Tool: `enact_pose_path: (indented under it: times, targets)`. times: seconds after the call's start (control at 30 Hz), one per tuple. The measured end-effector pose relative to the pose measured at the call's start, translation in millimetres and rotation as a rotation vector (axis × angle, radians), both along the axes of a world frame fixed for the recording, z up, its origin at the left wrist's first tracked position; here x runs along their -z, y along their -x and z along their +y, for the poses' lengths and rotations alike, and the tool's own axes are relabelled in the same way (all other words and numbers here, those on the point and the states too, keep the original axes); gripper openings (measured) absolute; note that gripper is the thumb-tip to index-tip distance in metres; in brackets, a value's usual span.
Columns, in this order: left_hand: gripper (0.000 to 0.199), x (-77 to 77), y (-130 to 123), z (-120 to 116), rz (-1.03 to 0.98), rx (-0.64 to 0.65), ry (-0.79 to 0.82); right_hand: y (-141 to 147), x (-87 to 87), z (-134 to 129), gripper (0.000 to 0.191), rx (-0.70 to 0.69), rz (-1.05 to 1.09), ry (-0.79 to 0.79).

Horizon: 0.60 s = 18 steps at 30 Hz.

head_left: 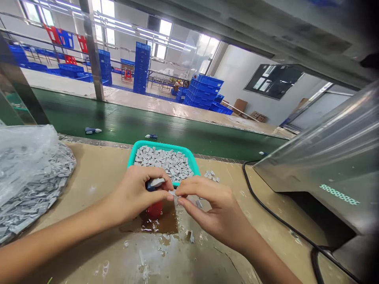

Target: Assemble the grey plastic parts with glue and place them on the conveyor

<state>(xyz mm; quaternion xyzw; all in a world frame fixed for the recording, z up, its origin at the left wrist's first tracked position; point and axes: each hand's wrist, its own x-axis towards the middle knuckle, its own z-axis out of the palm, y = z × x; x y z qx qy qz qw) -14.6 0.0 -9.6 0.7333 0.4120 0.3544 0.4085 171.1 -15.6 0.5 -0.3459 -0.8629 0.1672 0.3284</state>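
My left hand [142, 193] is closed around a dark blue and light grey piece [156, 182], just in front of a teal basket [194, 162] full of small grey parts [166, 159]. Thumb and fingertips of my right hand [211, 201] pinch a small pale grey part [173, 193], which also meets the left fingertips. Under the left hand a red object [154, 211] stands on a wet brown square [168, 223]. Its upper portion is hidden by that hand.
At the left lies a clear plastic bag [29, 150] with many grey parts. Behind the basket runs a green conveyor [124, 122] carrying blue-and-white pieces [92, 130]. A metal housing [325, 169] and black cable [275, 215] are at the right. Loose grey parts [211, 175] lie beside the basket.
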Motion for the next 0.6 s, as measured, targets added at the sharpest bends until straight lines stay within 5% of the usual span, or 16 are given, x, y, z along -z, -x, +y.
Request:
enact_pose_path:
  times: [0.13, 0.37, 0.43, 0.6]
  targets:
    - [0.007, 0.3, 0.4, -9.2, 0.086, 0.037, -0.169, 3.1, 6.4, -5.2, 0.016, -0.003, 0.028, -0.107]
    - [0.012, -1.6, 3.7, -4.4, 0.126, -0.012, -0.130, 1.6, 15.6, -9.4, 0.016, 0.090, 0.055, -0.093]
    - [0.018, -6.0, 8.2, 2.6, 0.053, -0.094, 0.001, -2.9, 27.9, -10.9, 0.017, 0.127, 0.010, -0.027]
    - [0.015, -14.7, 12.7, 11.8, -0.496, -0.169, 0.597, -14.7, 63.7, -15.6, 0.018, 0.161, -0.073, -0.007]
